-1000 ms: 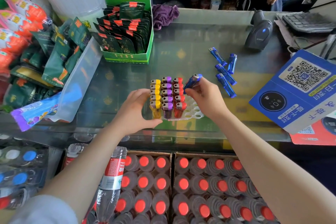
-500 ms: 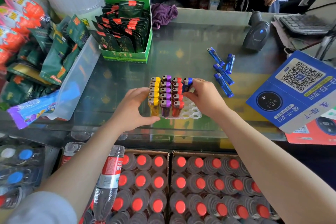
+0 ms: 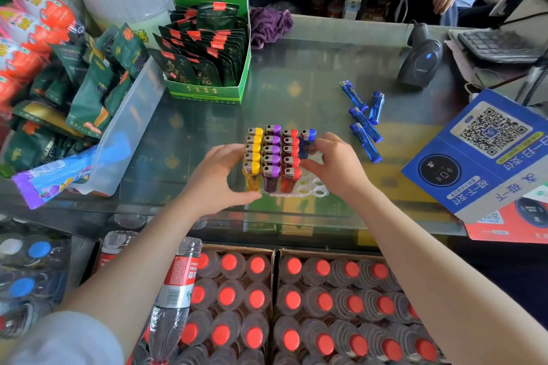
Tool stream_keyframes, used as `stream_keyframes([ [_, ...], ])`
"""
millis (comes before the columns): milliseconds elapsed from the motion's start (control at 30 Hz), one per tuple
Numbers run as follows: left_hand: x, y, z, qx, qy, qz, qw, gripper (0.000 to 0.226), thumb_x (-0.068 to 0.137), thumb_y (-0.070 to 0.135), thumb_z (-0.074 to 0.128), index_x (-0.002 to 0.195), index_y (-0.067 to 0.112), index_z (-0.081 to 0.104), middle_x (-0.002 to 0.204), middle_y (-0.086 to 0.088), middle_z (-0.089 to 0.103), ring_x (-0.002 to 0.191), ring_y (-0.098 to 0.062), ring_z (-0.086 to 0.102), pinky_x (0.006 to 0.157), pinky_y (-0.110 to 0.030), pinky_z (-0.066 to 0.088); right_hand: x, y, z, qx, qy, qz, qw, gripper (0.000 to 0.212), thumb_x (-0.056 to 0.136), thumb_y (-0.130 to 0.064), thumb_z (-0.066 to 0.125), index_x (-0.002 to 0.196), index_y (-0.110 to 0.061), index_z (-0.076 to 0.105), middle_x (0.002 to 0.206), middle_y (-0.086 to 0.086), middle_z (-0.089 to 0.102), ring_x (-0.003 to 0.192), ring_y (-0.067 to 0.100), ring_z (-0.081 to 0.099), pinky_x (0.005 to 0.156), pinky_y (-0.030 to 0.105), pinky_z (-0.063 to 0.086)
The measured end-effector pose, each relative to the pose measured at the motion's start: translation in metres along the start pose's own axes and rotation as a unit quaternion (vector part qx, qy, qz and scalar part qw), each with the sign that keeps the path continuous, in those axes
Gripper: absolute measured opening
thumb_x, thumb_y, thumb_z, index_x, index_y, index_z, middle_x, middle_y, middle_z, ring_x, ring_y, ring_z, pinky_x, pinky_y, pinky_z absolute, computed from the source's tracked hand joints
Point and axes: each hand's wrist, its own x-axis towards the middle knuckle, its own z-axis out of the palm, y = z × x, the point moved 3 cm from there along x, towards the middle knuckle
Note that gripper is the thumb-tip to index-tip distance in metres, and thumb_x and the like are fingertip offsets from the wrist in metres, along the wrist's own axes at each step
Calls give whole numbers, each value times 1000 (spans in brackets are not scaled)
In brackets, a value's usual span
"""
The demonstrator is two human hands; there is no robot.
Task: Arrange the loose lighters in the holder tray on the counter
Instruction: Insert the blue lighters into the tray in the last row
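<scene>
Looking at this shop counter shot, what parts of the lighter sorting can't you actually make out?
- Head view: the right hand covers the lower part of the blue lighter, so its seating in the tray is hidden.
- The left hand hides the tray's left edge.
- Printing on the loose blue lighters is too small to read.
- Whether empty slots lie under the right hand is hidden.

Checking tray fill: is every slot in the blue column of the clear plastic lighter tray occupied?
No: only one blue lighter stands there; the clear plastic tray shows empty rings nearer.
</scene>
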Motion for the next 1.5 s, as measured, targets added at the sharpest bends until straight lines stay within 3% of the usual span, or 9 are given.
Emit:
stream_keyframes([
  [133, 1, -1, 0, 2, -3, -7, 1000, 70, 64, 46, 73, 126, 31, 43, 136, 12, 41, 126, -12, 26, 102, -42, 28, -2, 20, -20, 130, 39, 62, 989, 37, 82, -5, 60, 115, -20, 55, 90, -4, 56, 59, 5, 44, 61, 16, 40],
  [300, 1, -4, 1, 0, -8, -12, 1000, 79, 54, 64, 56, 126, 34, 42, 135, 14, 41, 125, -9, 26, 100, -40, 29, -7, 46, -43, -12, 215, 141, 966, 18, 88, -11, 50, 102, -13, 61, 112, 8, 52, 83, 23, 52, 63, 29, 37],
  [433, 1, -4, 1, -4, -7, -11, 1000, 76, 55, 62, 59, 125, 35, 43, 135, 15, 41, 124, -9, 26, 100, -41, 29, -4, 57, -43, -93, 188, 184, 960, 24, 89, -12, 48, 112, -8, 53, 119, 15, 49, 104, 34, 48, 66, 33, 37],
  [600, 1, -2, 1, -6, -4, -10, 1000, 72, 59, 53, 65, 125, 34, 43, 135, 14, 41, 125, -9, 27, 101, -41, 28, -7, 56, -33, -168, 154, 172, 958, 23, 88, -12, 51, 105, 3, 54, 107, 24, 53, 97, 40, 46, 75, 43, 40],
  [733, 0, -1, 0, -11, 3, -3, 1000, 70, 63, 44, 74, 126, 33, 43, 134, 14, 41, 116, 0, 22, 99, -38, 28, -10, 43, -35, -269, 82, 111, 953, 20, 87, -18, 54, 96, -1, 61, 97, 17, 58, 90, 36, 49, 65, 35, 33],
  [867, 0, 0, -1, -5, 4, -2, 1000, 71, 64, 42, 75, 127, 33, 43, 135, 13, 41, 122, -6, 25, 101, -40, 28, -9, 31, -35, -239, 21, 127, 963, 15, 86, -15, 51, 93, -5, 61, 93, 14, 59, 74, 34, 52, 57, 33, 40],
  [1100, 0, 0, 0, -4, 4, 2, 1000, 70, 64, 45, 73, 126, 32, 44, 136, 11, 42, 126, -13, 27, 101, -41, 28, -28, -2, -27, 199, 94, 88, 971, 10, 81, -3, 57, 89, -6, 60, 80, 10, 69, 74, 25, 65, 68, 30, 50],
  [1367, 1, -1, 0, 0, 8, 12, 1000, 66, 66, 41, 74, 125, 32, 46, 135, 11, 43, 125, -12, 28, 99, -37, 27, -29, -11, -11, 29, 85, -38, 995, 11, 84, -6, 59, 94, -3, 63, 103, 10, 60, 70, 23, 55, 67, 34, 48],
  [1500, 1, -2, 1, 3, 7, 12, 1000, 67, 65, 43, 74, 125, 32, 46, 136, 11, 43, 125, -13, 28, 99, -38, 28, -27, -16, -12, 7, 97, -27, 995, 10, 83, -7, 60, 93, -4, 60, 86, 4, 60, 68, 25, 52, 63, 36, 46],
])
